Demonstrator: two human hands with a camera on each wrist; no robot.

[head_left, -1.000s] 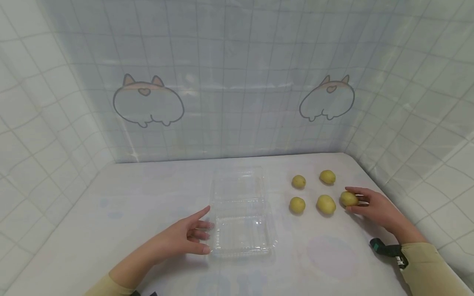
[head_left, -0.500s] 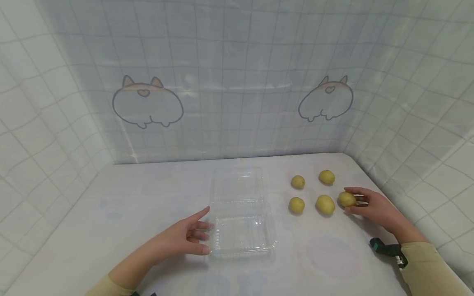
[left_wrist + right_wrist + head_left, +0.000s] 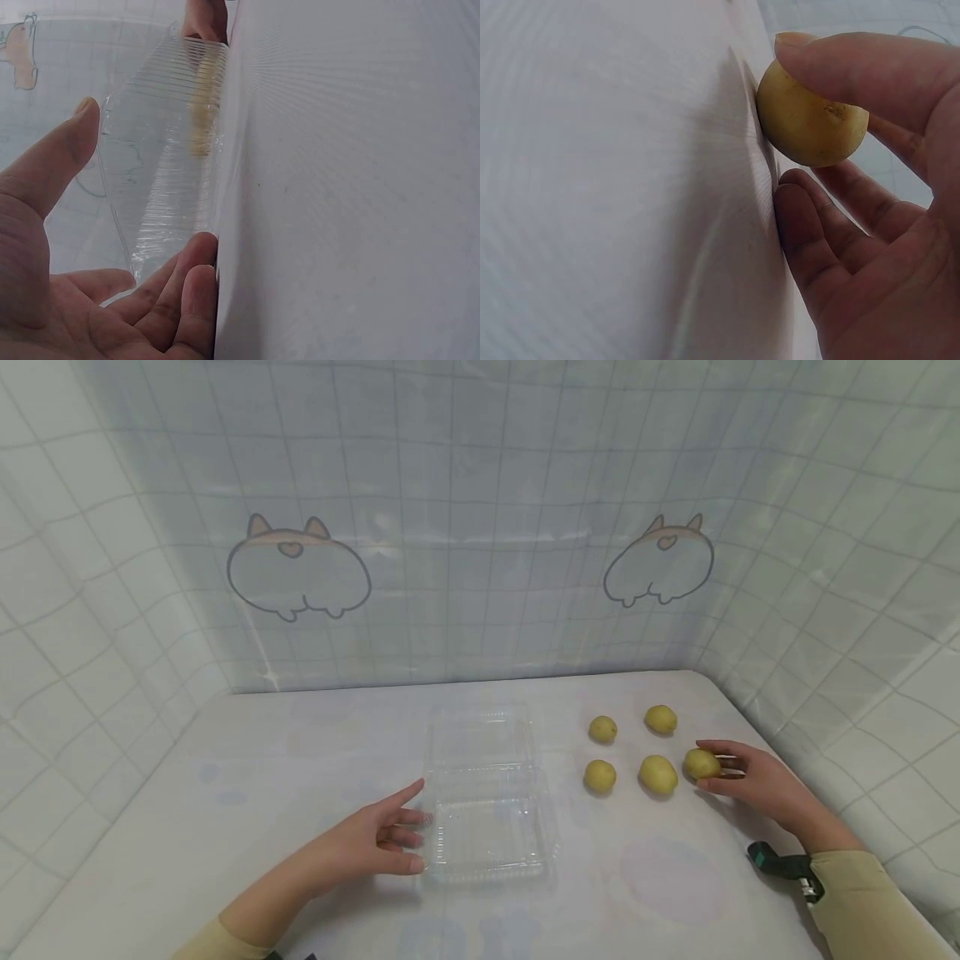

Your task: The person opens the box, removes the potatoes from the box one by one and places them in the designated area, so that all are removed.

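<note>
My right hand (image 3: 757, 777) has its thumb and fingers around a yellow lemon (image 3: 702, 764) at the right of the table. In the right wrist view the thumb lies across this lemon (image 3: 802, 124), which is on or very near the table surface. My left hand (image 3: 375, 842) lies spread at the left side of a clear plastic clamshell box (image 3: 487, 835), fingertips at its rim. The box is opened flat, with its lid (image 3: 480, 735) toward the back wall. In the left wrist view the thumb stands up beside the clear box (image 3: 165, 150), with the other fingers low along its edge.
Several other lemons lie between the box and my right hand: one nearby (image 3: 657, 776), one at front left (image 3: 600, 777), two behind (image 3: 603, 729). A white patterned cloth covers the table (image 3: 300, 743). Tiled-print curtains (image 3: 480, 568) enclose its back and sides.
</note>
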